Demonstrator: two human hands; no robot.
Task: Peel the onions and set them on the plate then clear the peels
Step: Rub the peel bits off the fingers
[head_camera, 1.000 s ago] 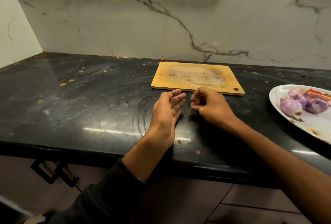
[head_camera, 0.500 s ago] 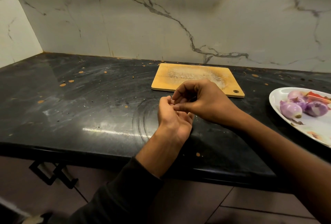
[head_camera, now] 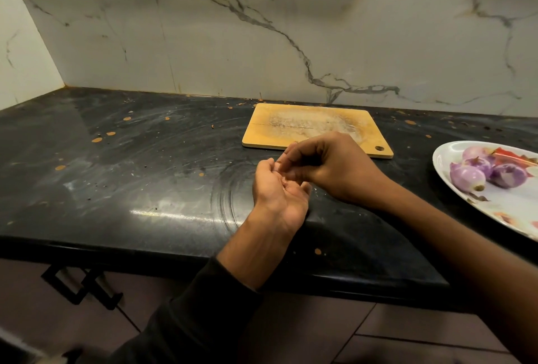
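Since a second ago the right hand has come over from beside the left hand and now hovers above its palm, fingertips pinched together; whether they hold a scrap of peel cannot be told. The left hand lies cupped, palm up, with tiny dark specks on it. The peeled onions sit on the white plate at the right edge of view. Behind the hands lies the wooden cutting board; the black countertop stretches bare to the left, speckled with peel bits.
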